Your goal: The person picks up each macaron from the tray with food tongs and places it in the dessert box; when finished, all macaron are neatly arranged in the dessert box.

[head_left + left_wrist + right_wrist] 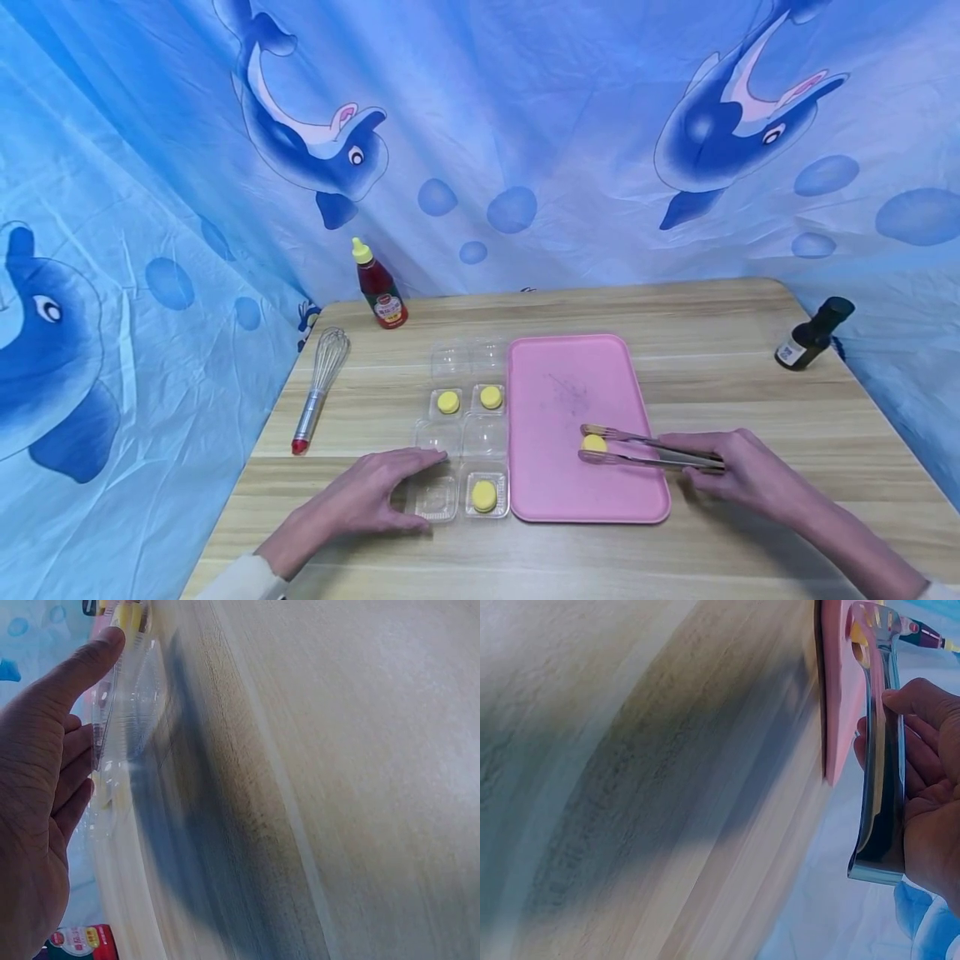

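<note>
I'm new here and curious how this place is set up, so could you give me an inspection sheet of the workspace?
Surface: wooden table, light-coloured, with shadows under the hands.
Job's things: four clear containers, lids open; three hold one yellow round each, the near-left one is empty. A fourth round is over the pink tray, between the ends of the tongs.
Clutter: whisk, red bottle, dark bottle.
Hands: right hand holds the tongs; left hand is at the empty container, fingers spread, contact unclear.
Cables: nothing seen.
Surroundings: blue dolphin-print cloth behind the table.
</note>
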Tool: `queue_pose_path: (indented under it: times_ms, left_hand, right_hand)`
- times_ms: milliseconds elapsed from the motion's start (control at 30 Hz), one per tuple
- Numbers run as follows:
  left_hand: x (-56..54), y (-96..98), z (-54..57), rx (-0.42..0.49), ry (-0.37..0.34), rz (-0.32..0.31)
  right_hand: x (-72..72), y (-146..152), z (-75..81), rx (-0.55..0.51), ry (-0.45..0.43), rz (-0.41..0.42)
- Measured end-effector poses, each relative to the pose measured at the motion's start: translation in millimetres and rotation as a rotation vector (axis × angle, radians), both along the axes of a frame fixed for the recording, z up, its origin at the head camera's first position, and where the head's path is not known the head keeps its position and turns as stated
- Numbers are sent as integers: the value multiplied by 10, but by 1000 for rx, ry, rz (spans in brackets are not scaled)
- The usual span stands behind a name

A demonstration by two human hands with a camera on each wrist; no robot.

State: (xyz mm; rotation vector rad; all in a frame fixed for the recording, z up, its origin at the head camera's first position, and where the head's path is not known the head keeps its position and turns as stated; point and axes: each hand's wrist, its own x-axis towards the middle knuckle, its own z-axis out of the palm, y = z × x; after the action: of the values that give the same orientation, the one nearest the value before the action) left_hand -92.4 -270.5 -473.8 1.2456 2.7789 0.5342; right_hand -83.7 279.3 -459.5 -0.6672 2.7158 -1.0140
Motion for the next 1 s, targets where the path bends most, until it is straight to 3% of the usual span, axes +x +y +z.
queue_pose_path:
  times_ms: [167, 400, 567, 667, 800, 1000]
  left_hand:
    - [2, 2, 0, -5, -10, 3]
    - [5, 7, 8, -15, -55, 21]
    - [3, 8, 18, -9, -56, 16]
    - [2, 9, 17, -5, -51, 12]
    - [0, 11, 9, -6, -52, 9]
    - [-4, 11, 2, -2, -39, 3]
  right_hand:
    - [3, -58, 28, -24, -14, 12]
    - [-8, -243, 109, -16, 65, 55]
    - [-9, -456, 124, -130, 100, 135]
    - [-10, -621, 117, -199, 165, 209]
    - [-29, -860, 127, -204, 247, 281]
    - [-73, -1204, 199, -175, 191, 322]
